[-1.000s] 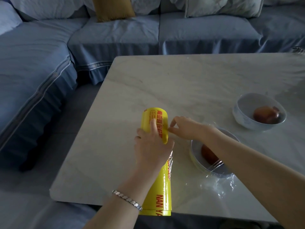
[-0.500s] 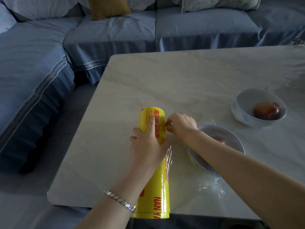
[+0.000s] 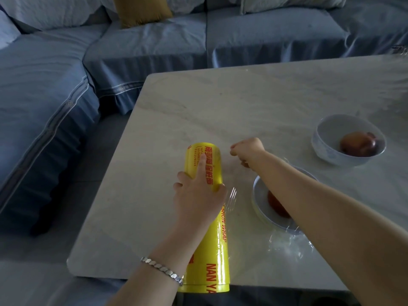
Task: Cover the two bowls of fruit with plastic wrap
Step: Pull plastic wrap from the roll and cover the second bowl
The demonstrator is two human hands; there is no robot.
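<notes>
1. A blue sofa (image 3: 44, 96) wraps round the far and left sides of the pale marble table (image 3: 242, 102), with a mustard cushion (image 3: 141, 9) on it at the back.
2. The yellow roll of plastic wrap (image 3: 215, 250) lies on the table, pointing away from the person, and its near end overhangs the table's near edge.
3. The left hand (image 3: 198, 199), with a silver bracelet (image 3: 163, 269) at the wrist, grips the roll. The forefinger is stretched along the top, the thumb is on the right side and the other fingers are curled on the left.
4. The right hand (image 3: 247, 151) hovers just right of the roll's far end, fingers bunched tight.
5. The near bowl (image 3: 260, 202) holds one reddish fruit (image 3: 276, 204), and clear film (image 3: 289, 244) lies crumpled at its near rim.
6. The far bowl (image 3: 331, 133), well apart to the right, holds a brownish-red fruit (image 3: 357, 144) and stands uncovered.
7. The right forearm crosses the near bowl and hides much of it.
8. The film is too faint near the right fingertips to tell whether they pinch it. A sheen of it shows beside the roll.
</notes>
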